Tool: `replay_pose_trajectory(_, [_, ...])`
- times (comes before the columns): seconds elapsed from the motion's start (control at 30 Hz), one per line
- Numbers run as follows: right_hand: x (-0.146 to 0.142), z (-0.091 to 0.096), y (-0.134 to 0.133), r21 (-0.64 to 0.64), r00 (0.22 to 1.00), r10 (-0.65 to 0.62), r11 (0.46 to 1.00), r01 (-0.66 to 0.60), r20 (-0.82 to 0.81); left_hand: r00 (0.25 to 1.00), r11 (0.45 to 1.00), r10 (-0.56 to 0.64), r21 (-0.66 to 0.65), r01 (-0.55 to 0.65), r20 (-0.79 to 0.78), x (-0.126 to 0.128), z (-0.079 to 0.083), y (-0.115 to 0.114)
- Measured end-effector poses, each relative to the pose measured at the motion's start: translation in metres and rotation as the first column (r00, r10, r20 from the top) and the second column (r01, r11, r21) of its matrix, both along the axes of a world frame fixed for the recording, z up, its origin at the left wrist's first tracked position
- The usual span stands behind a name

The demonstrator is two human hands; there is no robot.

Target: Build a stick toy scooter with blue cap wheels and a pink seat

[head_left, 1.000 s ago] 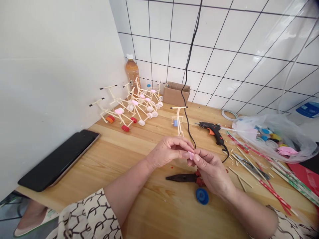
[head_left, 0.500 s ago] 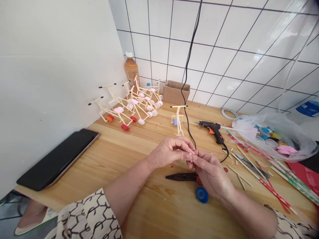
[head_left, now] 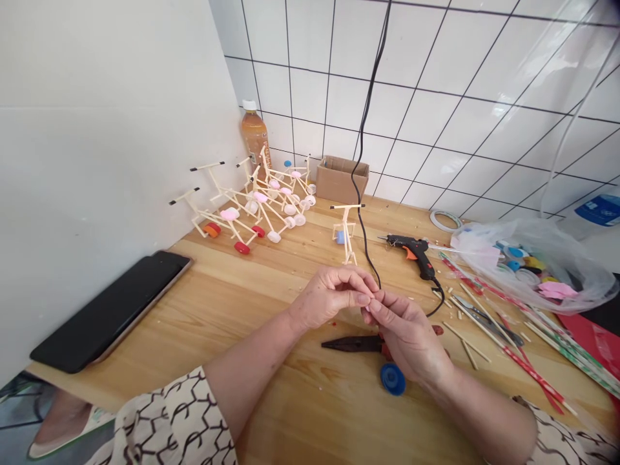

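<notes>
My left hand (head_left: 329,297) and my right hand (head_left: 404,332) meet fingertip to fingertip above the wooden table (head_left: 242,303). Both pinch a small pink piece that is almost hidden between the fingers now. Under my right hand lie dark pliers (head_left: 351,344) with red handles. A blue bottle cap (head_left: 392,378) sits just below the right wrist. A half-built stick frame (head_left: 345,232) stands upright behind my hands.
Several stick tricycles (head_left: 252,213) with cap wheels stand at the back left near a bottle (head_left: 254,135) and a cardboard box (head_left: 341,179). A black glue gun (head_left: 411,250), loose sticks (head_left: 484,323), a plastic bag of caps (head_left: 533,265) and a tape roll (head_left: 445,221) fill the right. A black phone (head_left: 109,310) lies left.
The pink piece showed between the fingertips a second ago and is now nearly covered. Both hands stay together and have barely shifted.
</notes>
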State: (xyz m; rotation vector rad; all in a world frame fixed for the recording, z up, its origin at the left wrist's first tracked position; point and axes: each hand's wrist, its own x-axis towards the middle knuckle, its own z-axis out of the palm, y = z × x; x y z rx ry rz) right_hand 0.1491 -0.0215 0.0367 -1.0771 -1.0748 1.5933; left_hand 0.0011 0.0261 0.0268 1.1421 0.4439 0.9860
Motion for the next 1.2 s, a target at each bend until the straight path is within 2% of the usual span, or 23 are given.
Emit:
replay_pose_trajectory(0.23, [0.0018, 0.0036, 0.0006, -0.013, 0.999, -0.024, 1.0, 0.023, -0.045, 0.994, 0.995, 0.082, 0.055, -0.078, -0.073, -0.0006, -0.0009, 0.0015])
replay_pose_trajectory(0.53, [0.0, 0.0011, 0.0017, -0.01, 0.999, -0.03, 1.0, 0.03, -0.027, 0.992, 0.993, 0.111, 0.05, -0.108, -0.059, 0.0015, -0.0038, 0.0005])
replay_pose_trajectory(0.73, [0.0032, 0.0028, 0.0037, -0.029, 0.997, -0.049, 0.998, 0.047, -0.056, 0.997, 0.999, 0.035, 0.043, -0.032, -0.064, -0.0014, -0.0003, 0.0029])
replay_pose_trajectory(0.9, [0.0038, 0.0036, 0.0036, -0.034, 0.996, -0.042, 0.999, 0.039, -0.076, 0.995, 0.997, 0.059, 0.064, -0.054, -0.086, -0.0016, 0.0022, 0.0032])
replay_pose_trajectory(1.2, [0.0029, 0.0001, 0.004, -0.016, 0.998, -0.07, 0.997, 0.07, -0.007, 0.981, 0.984, 0.094, 0.169, -0.064, -0.172, -0.003, 0.0034, 0.0015])
